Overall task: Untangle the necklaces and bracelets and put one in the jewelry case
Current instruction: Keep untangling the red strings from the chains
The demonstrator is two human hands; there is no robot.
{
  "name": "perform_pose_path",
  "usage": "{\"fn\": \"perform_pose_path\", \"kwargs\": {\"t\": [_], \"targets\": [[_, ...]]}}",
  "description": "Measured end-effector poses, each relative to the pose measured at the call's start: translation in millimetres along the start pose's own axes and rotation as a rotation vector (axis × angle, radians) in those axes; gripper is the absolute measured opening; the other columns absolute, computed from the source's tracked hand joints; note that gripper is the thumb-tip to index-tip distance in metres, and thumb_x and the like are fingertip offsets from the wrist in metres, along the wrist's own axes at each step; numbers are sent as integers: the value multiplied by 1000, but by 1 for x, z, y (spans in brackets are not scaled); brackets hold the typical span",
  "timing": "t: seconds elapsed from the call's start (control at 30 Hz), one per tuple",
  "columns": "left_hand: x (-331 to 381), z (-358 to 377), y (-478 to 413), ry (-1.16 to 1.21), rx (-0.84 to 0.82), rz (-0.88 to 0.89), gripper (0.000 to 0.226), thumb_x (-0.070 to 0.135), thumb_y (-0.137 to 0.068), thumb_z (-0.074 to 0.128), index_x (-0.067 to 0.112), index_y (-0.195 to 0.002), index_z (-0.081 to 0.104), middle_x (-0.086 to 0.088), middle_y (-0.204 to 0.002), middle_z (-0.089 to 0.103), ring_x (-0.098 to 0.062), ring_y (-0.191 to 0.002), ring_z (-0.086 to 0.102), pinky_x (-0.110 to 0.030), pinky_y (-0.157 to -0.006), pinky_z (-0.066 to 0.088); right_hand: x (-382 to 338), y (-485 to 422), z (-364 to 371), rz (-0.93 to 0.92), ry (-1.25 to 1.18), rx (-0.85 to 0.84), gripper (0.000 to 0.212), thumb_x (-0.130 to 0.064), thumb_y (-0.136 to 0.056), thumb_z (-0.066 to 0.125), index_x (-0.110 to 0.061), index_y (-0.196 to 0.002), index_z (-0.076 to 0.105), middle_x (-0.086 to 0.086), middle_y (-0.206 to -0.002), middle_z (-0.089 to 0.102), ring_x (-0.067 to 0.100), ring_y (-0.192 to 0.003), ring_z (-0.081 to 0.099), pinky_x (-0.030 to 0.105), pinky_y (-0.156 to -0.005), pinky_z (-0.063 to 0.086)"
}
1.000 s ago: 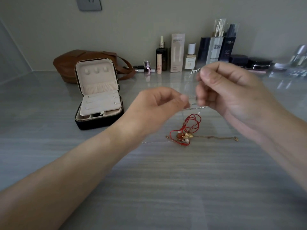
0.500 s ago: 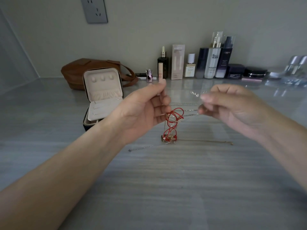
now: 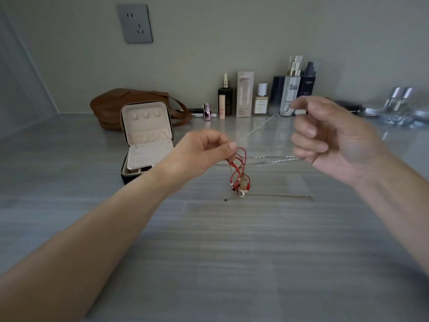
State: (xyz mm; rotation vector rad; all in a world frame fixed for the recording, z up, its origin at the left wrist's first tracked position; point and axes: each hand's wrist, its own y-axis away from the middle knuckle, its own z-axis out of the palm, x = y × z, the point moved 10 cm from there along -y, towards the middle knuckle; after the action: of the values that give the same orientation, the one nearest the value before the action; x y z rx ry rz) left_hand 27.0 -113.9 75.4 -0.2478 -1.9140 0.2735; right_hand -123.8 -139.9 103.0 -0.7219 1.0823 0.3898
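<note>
Head view. The left hand (image 3: 202, 154) pinches the top loops of the red cord bracelet (image 3: 239, 173) between thumb and fingertips. The bracelet hangs straight down from that pinch, long axis vertical, and its lowest point meets the table (image 3: 209, 252). It is a bundle of thin red loops with small gold and white beads clustered at the bottom. The right hand (image 3: 336, 140), fingers curled, holds the silver chain (image 3: 269, 156). Three fine strands run nearly level from the red loops to its lower fingers. A fourth strand rises diagonally to its raised thumb and forefinger. A gold chain (image 3: 278, 195) lies flat on the table, extending rightward from the beads. The jewelry case (image 3: 148, 126) stands open, lid upright, left of both hands and apart from the tangle.
</note>
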Motion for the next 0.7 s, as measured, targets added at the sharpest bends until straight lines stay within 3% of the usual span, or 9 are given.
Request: {"fn": "perform_pose_path", "kwargs": {"t": [0.1,0.17,0.27,0.43,0.53,0.6,0.7], "targets": [[-5,-8,-2,-41,63,-14,9,17,-85,63,18,-76,63,-6,-82,70,-4,-70,57,-16,-62,39,-3,1,0,-7,43,11,29,-36,-60,76,-23,-86,72,-11,-42,35,3,-37,28,14,-42,26],[-4,-17,-3,-65,134,1,12,18,-85,64,21,-74,63,0,-77,69,-3,-68,54,-16,-63,41,-8,2,-4,-21,118,53,21,-34,-62,71,-22,-80,74,-11,-40,32,2,-35,24,14,-41,15],[-3,-30,-4,-55,239,24,19,17,-89,60,23,-71,61,10,-68,63,-1,-63,53,-15,-60,42,-17,5,-12,-26,289,142,13,-29,-62,71,-17,-59,66,-7,-39,33,3,-32,21,15,-41,11],[-13,-30,-3,339,215,-74,20,18,-94,51,19,-75,57,11,-67,65,-5,-64,57,-20,-59,41,-12,7,-16,37,488,157,32,-25,-71,68,-19,-44,52,-4,-40,33,7,-33,20,22,-42,11],[-11,-25,-3,510,183,-83,21,19,-94,50,20,-74,57,8,-67,64,-8,-63,58,-24,-60,41,-13,5,-21,21,490,167,28,-24,-71,76,-18,-50,59,-4,-42,36,7,-34,22,19,-41,12],[-8,-22,-3,479,148,-69,20,19,-94,50,20,-74,56,6,-72,65,-9,-67,58,-24,-62,42,-11,5,-18,18,432,135,17,-31,-65,73,-16,-60,67,-4,-45,40,7,-35,25,17,-40,17],[-5,-11,-1,454,86,-64,18,18,-93,49,18,-76,55,4,-76,67,-9,-68,60,-25,-64,43,-3,4,-9,31,216,70,19,-29,-66,66,-20,-81,73,-4,-49,43,6,-36,29,15,-40,23]]}}
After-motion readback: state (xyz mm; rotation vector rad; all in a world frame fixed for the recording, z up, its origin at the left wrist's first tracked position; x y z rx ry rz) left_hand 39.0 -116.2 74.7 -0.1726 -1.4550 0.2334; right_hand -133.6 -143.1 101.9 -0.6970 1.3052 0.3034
